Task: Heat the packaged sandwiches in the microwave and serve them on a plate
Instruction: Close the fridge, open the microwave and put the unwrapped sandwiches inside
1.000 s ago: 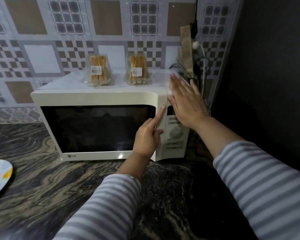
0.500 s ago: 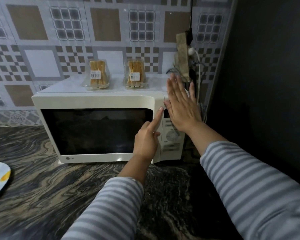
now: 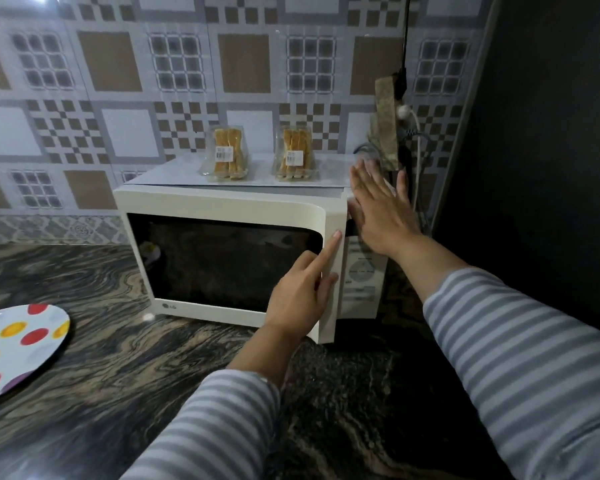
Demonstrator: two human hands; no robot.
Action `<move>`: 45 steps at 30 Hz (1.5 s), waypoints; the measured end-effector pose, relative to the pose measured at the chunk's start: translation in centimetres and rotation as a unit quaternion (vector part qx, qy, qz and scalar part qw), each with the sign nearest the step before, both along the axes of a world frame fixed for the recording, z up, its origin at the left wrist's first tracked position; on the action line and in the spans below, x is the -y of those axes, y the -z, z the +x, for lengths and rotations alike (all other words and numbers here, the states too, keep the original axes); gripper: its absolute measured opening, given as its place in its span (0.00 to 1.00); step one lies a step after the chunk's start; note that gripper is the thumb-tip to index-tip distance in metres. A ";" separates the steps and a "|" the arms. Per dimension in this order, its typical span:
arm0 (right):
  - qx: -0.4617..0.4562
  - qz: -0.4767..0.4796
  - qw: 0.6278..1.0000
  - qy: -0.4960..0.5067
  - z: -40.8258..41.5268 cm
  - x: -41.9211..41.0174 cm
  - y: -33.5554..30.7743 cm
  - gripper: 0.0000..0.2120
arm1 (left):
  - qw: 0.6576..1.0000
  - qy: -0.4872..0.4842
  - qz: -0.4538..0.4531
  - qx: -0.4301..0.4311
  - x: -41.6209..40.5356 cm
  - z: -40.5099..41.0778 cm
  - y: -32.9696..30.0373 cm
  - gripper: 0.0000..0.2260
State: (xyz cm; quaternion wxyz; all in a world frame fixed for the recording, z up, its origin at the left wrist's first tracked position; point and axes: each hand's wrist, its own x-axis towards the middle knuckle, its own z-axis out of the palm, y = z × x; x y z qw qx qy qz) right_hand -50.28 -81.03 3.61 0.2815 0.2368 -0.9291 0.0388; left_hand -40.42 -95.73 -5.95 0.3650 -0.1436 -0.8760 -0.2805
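Observation:
A cream microwave (image 3: pixel 222 202) stands on the dark marbled counter against the tiled wall. On its top stand two clear packs of sandwiches, one on the left (image 3: pixel 227 154) and one on the right (image 3: pixel 295 155). My left hand (image 3: pixel 302 296) curls around the right edge of the microwave door (image 3: pixel 222 261), index finger stretched up along it; the door stands slightly ajar at that edge. My right hand (image 3: pixel 378 213) lies flat, fingers apart, against the upper right corner above the control panel (image 3: pixel 361 275). A white plate with coloured dots (image 3: pixel 18 348) rests at the left.
A plug and cables (image 3: pixel 404 112) hang on the wall just behind my right hand. A dark wall (image 3: pixel 534 168) closes the right side next to the microwave. The counter (image 3: pixel 118 375) stretches between the plate and the microwave front.
The door's right edge has swung out a little toward me under my left hand. My right hand has stayed pressed on the upper right corner.

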 end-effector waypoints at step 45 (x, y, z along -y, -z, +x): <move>0.261 -0.096 0.960 0.040 33.2 19.7 -3.9 0.27 | 0.953 -0.107 -0.150 0.240 23.2 20.2 -10.9 0.27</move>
